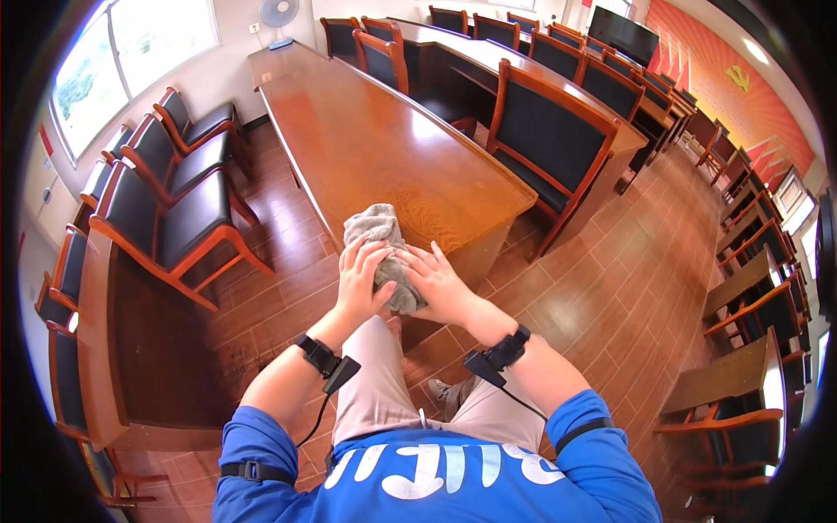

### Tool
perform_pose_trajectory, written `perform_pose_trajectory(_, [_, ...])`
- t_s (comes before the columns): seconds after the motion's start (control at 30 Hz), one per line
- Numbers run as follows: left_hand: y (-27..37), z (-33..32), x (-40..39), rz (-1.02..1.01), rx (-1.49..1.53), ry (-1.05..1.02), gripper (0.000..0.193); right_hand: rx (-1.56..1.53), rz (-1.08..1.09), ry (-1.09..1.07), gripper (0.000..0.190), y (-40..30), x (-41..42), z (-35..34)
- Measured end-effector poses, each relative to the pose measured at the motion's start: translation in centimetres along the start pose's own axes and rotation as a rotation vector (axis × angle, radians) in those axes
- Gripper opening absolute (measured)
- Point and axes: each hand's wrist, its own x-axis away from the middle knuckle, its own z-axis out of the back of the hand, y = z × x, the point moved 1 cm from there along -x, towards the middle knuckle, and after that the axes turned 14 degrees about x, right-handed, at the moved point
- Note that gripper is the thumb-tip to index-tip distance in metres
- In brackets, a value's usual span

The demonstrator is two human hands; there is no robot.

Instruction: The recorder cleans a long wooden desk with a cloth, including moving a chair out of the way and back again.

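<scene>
A crumpled grey cloth (374, 223) is at the near end of a long, glossy brown wooden table (366, 140). My left hand (359, 278) grips the cloth from its left side, with fingers over the top and the thumb toward me. From the other side, my right hand (441, 284) holds it too, its fingers spread across the cloth and close to the left fingertips. The lower end of the cloth hangs toward me, past the table's edge. My palms hide part of it.
Black-padded wooden chairs (196, 216) line the left side, beside a dark wooden desk (104, 346). Another chair (552, 131) stands close to the table's right edge. A fan (279, 13) sits at the far end. Tiled floor (588, 287) runs along the right, bordered by more desks (726, 372).
</scene>
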Motion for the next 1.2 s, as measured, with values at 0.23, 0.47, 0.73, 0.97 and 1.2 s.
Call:
perform_pose_trajectory(0.23, [-0.4, -0.5, 0.0, 0.01, 0.066, 0.082, 0.046, -0.034, 0.004, 0.036, 0.07, 1.2, -0.3, -0.7])
perform_pose_trajectory(0.47, [0.0, -0.1, -0.3, 0.037, -0.035, 0.067, 0.046, -0.093, -0.074, 0.206, 0.071, 0.1, -0.5, -2.0])
perform_pose_trajectory(0.73, [0.3, -0.2, -0.4, 0.05, -0.046, 0.064, 0.043, -0.107, -0.116, 0.329, 0.066, -0.2, -0.4, -2.5])
perform_pose_trajectory(0.97, [0.7, -0.7, 0.2, 0.085, -0.018, 0.094, 0.043, -0.124, -0.09, 0.256, 0.058, -0.3, 0.3, -1.9])
perform_pose_trajectory(1.2, [0.8, -0.1, 1.0, 0.028, -0.054, -0.032, 0.058, -0.091, -0.04, 0.187, 0.069, -0.6, 1.9, -1.1])
